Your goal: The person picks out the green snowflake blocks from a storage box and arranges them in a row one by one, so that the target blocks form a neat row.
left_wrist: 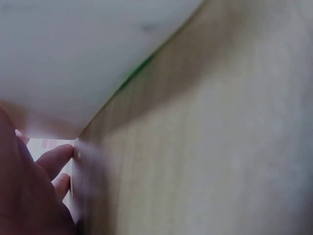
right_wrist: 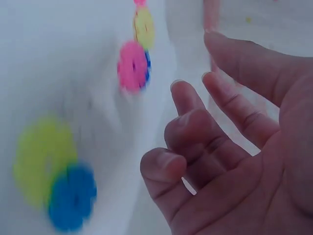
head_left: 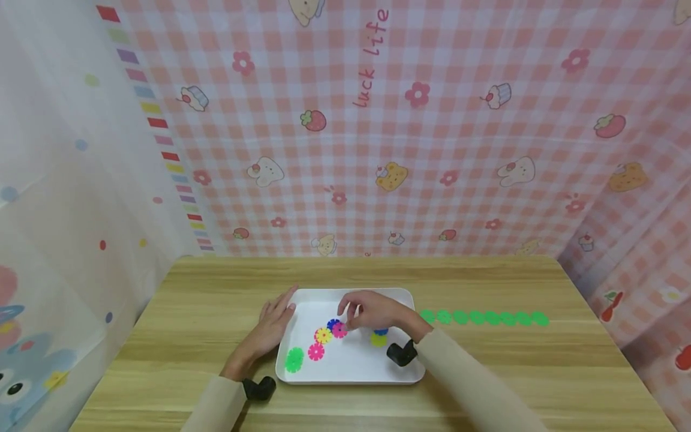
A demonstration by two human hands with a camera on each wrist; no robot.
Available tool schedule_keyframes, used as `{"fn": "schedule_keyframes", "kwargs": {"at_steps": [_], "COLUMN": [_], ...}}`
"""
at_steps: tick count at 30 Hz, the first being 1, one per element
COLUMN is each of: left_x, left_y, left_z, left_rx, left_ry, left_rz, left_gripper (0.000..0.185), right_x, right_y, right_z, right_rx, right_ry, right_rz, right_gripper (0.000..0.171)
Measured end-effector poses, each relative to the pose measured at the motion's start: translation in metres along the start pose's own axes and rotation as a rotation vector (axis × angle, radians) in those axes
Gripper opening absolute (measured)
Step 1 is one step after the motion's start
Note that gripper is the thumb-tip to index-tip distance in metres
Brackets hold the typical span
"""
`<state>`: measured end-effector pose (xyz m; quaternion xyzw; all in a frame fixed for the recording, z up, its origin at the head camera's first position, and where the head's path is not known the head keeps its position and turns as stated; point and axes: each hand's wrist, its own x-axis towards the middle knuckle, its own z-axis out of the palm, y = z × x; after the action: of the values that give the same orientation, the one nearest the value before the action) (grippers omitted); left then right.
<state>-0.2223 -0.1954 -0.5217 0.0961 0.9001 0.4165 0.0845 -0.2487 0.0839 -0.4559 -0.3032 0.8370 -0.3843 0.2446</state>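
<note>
A white tray (head_left: 351,375) holds several notched plastic discs. My left hand (head_left: 268,329) lies at its left edge with fingers extended. Over the tray hovers my right hand (head_left: 372,309), its fingers loosely bent; the right wrist view has nothing between thumb and fingertips. Nearest to it is a pink disc (head_left: 339,330) overlapping a blue disc (head_left: 333,324). A yellow disc (head_left: 323,335) and another pink disc (head_left: 315,351) trail off toward the lower left. Beneath the right wrist, a second blue disc (right_wrist: 72,197) overlaps a yellow-green disc (right_wrist: 45,159). Green discs (head_left: 294,359) sit in the left corner.
A row of several green discs (head_left: 491,318) runs along the wooden table (head_left: 540,372), right of the tray. Behind the table hangs a pink checked cloth (head_left: 345,150). Each wrist wears a black camera, such as the left wrist camera (head_left: 260,389).
</note>
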Motion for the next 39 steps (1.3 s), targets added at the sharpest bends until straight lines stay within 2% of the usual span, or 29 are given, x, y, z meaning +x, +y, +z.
{"fn": "schedule_keyframes", "kwargs": {"at_steps": [6, 11, 16, 27, 35, 39], "left_x": [0.000, 0.000, -0.001, -0.002, -0.002, -0.001], "left_y": [0.000, 0.000, -0.001, -0.002, 0.000, 0.000], "left_z": [-0.001, -0.001, -0.001, -0.002, -0.003, -0.001], "left_rx": [0.003, 0.009, 0.009, 0.003, -0.003, 0.004], "left_ry": [-0.005, 0.008, 0.012, 0.004, 0.004, 0.011], "left_rz": [-0.005, 0.027, 0.057, 0.069, 0.044, 0.063], "left_gripper": [0.053, 0.054, 0.054, 0.054, 0.054, 0.053], "right_x": [0.023, 0.036, 0.044, 0.053, 0.060, 0.063], "right_y": [-0.012, -0.020, -0.026, -0.037, -0.040, -0.038], "right_z": [0.029, 0.046, 0.058, 0.070, 0.074, 0.076], "right_rx": [0.006, 0.009, -0.008, -0.121, -0.251, -0.283], "right_ry": [-0.075, -0.138, -0.154, -0.165, -0.178, -0.174], "right_rz": [-0.027, -0.040, -0.020, 0.037, -0.006, -0.036], "right_gripper": [0.021, 0.021, 0.025, 0.028, 0.028, 0.025]}}
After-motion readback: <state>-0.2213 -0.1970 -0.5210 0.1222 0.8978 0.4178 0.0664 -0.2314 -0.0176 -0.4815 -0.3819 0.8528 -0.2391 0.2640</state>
